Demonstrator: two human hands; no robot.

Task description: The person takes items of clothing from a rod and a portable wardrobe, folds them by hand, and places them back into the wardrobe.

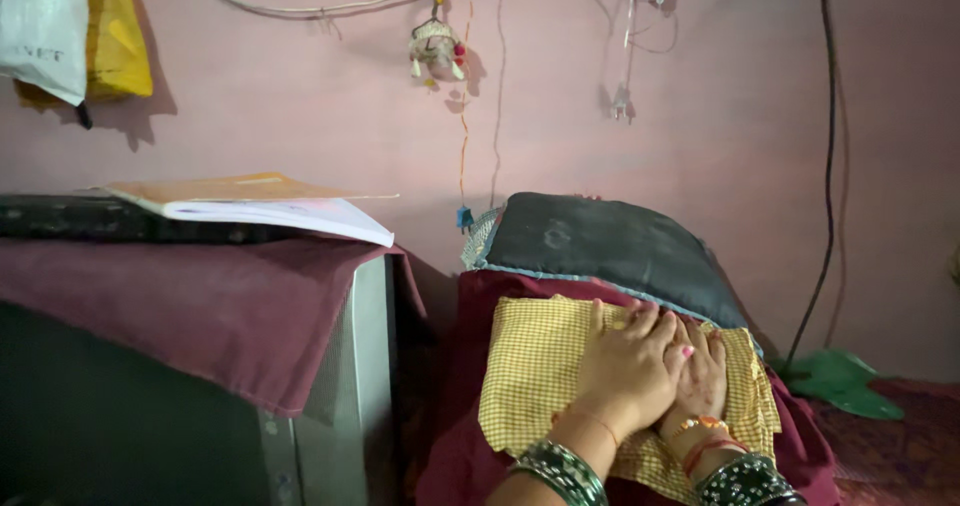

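Both my hands lie flat on a yellow checked cloth (535, 366), my left hand (628, 366) overlapping my right hand (703, 378), fingers stretched out and pinching nothing. Neither grip closes on anything. That cloth is draped over a maroon-covered mound (455, 446), just below a dark cushion (615, 246) by the pink wall (700, 96).

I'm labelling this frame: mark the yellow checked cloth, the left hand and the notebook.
yellow checked cloth (530, 366), head view, on its bare left part.
left hand (628, 366), head view, on the back of the hand, laid over the right hand.
notebook (255, 198), head view, on its orange cover.
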